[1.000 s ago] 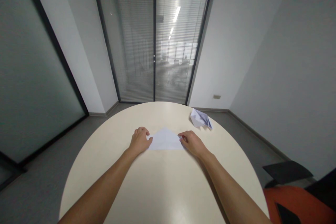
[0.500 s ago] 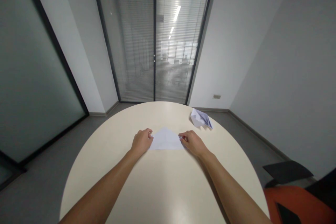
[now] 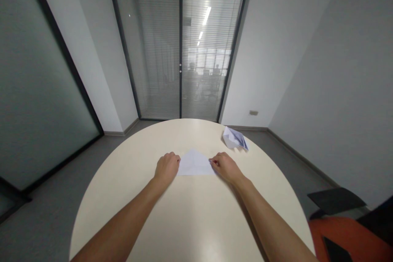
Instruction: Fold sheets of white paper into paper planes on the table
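Observation:
A sheet of white paper (image 3: 194, 164), folded to a peak at its far side, lies flat on the round cream table (image 3: 184, 221). My left hand (image 3: 167, 168) is closed at the paper's left edge, its fingers curled and the fingertips partly hidden. At the right edge, my right hand (image 3: 225, 166) pinches the paper between thumb and forefinger. The paper's straight edge faces me, and a faint crease runs down its middle.
A folded white paper piece (image 3: 235, 138) rests near the table's far right rim. An orange chair (image 3: 344, 235) with black armrests stands at the lower right. Beyond the table is a glass door (image 3: 181, 49) with blinds.
My left hand's fingers have curled in more, from a loose pinch into a tighter closed shape, and the hand has turned slightly. My right hand has hardly moved.

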The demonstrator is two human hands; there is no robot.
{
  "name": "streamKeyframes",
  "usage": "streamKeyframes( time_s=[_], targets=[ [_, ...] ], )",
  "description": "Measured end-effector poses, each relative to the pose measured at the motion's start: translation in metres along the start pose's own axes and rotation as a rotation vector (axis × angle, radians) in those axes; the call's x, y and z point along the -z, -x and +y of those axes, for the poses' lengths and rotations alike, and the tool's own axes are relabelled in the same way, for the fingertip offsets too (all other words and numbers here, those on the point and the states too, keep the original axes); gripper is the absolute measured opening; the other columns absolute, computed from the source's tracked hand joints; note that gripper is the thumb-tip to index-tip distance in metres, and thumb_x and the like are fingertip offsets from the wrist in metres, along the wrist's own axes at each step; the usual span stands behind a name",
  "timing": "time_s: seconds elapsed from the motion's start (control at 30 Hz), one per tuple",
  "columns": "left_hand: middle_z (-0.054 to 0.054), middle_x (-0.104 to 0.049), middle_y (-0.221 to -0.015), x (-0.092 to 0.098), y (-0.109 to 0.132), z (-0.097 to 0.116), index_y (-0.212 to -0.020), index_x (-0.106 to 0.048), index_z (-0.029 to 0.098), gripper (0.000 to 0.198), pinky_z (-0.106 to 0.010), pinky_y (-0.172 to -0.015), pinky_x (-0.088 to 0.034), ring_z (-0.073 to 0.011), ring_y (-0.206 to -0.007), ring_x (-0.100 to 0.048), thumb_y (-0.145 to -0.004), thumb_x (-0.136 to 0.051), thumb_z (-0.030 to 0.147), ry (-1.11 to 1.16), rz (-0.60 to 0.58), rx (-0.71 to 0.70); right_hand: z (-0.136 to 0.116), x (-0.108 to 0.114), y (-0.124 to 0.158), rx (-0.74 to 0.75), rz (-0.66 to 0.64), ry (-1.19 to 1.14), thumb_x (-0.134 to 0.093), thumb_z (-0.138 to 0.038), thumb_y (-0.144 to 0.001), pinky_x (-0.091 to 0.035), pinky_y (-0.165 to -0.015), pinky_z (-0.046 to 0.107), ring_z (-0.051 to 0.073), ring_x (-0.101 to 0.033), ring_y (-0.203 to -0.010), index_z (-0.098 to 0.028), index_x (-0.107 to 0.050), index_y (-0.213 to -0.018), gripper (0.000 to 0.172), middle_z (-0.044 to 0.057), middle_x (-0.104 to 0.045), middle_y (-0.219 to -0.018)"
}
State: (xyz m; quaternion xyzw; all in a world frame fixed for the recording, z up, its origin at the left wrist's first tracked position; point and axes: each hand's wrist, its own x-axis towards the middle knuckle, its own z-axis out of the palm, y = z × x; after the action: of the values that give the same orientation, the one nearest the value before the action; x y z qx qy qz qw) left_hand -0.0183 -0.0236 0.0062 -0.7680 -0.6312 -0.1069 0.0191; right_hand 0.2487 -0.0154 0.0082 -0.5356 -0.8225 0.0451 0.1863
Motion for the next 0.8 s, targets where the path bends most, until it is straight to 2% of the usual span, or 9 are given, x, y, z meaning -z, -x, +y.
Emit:
streamKeyframes(
  time_s=[0.13, 0.33, 0.47, 0.57, 0.67, 0.8],
  targets=[
    [-0.011, -0.067, -0.101, 0.001, 0.005, 0.006, -0.096, -0.073, 0.018, 0.029, -0.033, -0.081, -0.047, -0.0235, -0.096, -0.062, -0.097, -0.045, 0.022, -0.031, -0.009, -0.029, -0.004, 0.002, 0.000, 0.007, -0.022, 0.051, -0.049, -0.024, -0.095, -0.041, -0.081, 0.026, 0.021, -0.061, -0.091, -0.019, -0.074, -0.079, 0.030, 0.008, -0.070, -0.084],
    [-0.014, -0.064, -0.111, 0.001, 0.012, 0.017, -0.103, -0.070, 0.016, 0.025, -0.041, -0.090, -0.046, -0.0288, -0.106, -0.057, -0.096, -0.049, 0.027, 0.020, -0.014, -0.089, -0.006, 0.006, 0.001, -0.052, -0.052, 0.091, -0.048, -0.025, -0.096, -0.041, -0.088, 0.030, 0.023, -0.059, -0.099, -0.021, -0.076, -0.098, 0.029, 0.010, -0.071, -0.094],
    [-0.013, -0.063, -0.124, -0.001, 0.012, 0.018, -0.111, -0.067, 0.019, 0.026, -0.042, -0.096, -0.042, -0.0286, -0.114, -0.054, -0.098, -0.047, 0.028, 0.085, -0.025, -0.164, -0.003, 0.006, 0.001, -0.077, -0.048, 0.141, -0.048, -0.022, -0.096, -0.041, -0.088, 0.030, 0.023, -0.058, -0.100, -0.021, -0.076, -0.095, 0.028, 0.011, -0.070, -0.099],
    [-0.012, -0.062, -0.128, -0.001, 0.011, 0.017, -0.118, -0.065, 0.020, 0.031, -0.043, -0.096, -0.042, -0.0299, -0.115, -0.053, -0.097, -0.048, 0.035, 0.065, -0.027, -0.209, -0.003, 0.005, 0.002, -0.071, -0.039, 0.175, -0.047, -0.021, -0.096, -0.040, -0.087, 0.030, 0.023, -0.058, -0.099, -0.021, -0.075, -0.094, 0.029, 0.011, -0.069, -0.099],
    [-0.013, -0.062, -0.130, -0.001, 0.011, 0.015, -0.120, -0.064, 0.020, 0.036, -0.044, -0.096, -0.043, -0.0316, -0.116, -0.053, -0.096, -0.050, 0.042, 0.052, -0.037, -0.238, -0.007, 0.005, 0.003, -0.055, -0.044, 0.208, -0.046, -0.027, -0.097, -0.040, -0.087, 0.032, 0.024, -0.058, -0.098, -0.019, -0.073, -0.091, 0.029, 0.012, -0.068, -0.099],
    [-0.014, -0.062, -0.130, -0.001, 0.011, 0.013, -0.118, -0.065, 0.019, 0.036, -0.045, -0.097, -0.043, -0.0325, -0.117, -0.053, -0.095, -0.050, 0.042, 0.062, -0.027, -0.261, -0.014, 0.005, 0.006, -0.037, -0.044, 0.233, -0.047, -0.040, -0.098, -0.040, -0.086, 0.035, 0.026, -0.056, -0.098, -0.018, -0.071, -0.094, 0.032, 0.014, -0.066, -0.104]
  ],
)
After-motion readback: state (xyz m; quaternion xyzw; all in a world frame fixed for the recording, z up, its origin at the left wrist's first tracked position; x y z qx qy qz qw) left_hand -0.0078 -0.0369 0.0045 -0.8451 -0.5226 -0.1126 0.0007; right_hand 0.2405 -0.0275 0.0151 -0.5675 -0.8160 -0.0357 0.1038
